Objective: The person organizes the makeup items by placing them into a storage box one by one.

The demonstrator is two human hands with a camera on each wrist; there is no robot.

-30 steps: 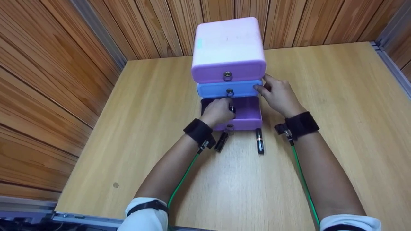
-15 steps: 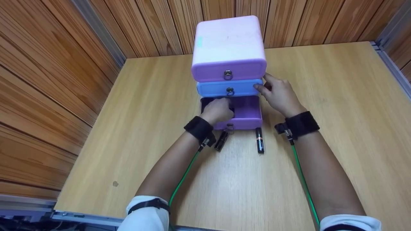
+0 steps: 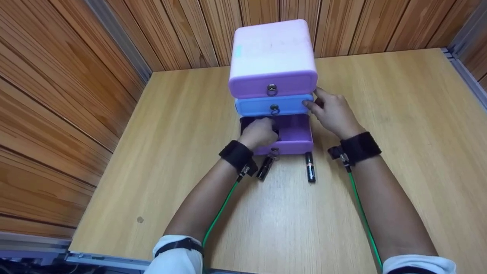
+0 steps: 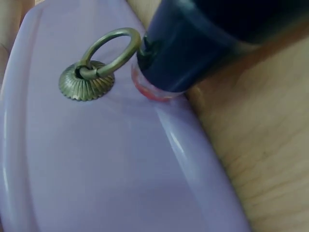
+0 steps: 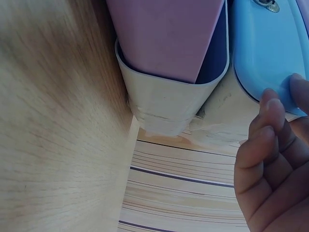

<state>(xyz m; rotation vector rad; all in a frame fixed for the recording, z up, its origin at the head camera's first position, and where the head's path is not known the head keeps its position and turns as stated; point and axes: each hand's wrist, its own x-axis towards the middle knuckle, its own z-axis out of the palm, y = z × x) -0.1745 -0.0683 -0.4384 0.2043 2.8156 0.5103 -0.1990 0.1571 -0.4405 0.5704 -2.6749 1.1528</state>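
Observation:
My left hand [image 3: 259, 134] reaches into the pulled-out bottom purple drawer [image 3: 293, 147], its fingers curled around a black tube that shows only as a dark bit [image 3: 276, 131] by the fingertips. My right hand [image 3: 336, 116] grips the right corner of the blue middle drawer [image 3: 293, 104], thumb on its front face. Before the bottom drawer lie two black lipstick-like tubes, a left one [image 3: 265, 167] and a right one [image 3: 310, 167]. Close up in the left wrist view, a dark tube [image 4: 178, 58] with a clear reddish end overlaps the purple front beside a brass ring pull [image 4: 113, 50].
Above the blue drawer sits the top unit [image 3: 272, 49], pale pink with a purple front. The stack stands on a wooden table [image 3: 182, 152], with a wood-plank wall [image 3: 182, 30] behind it. Green cables [image 3: 359, 201] run along both forearms.
The black tube at my left fingertips, plainer to see a second ago, is now mostly hidden in the drawer. My right hand keeps its hold, and the view shifts slightly.

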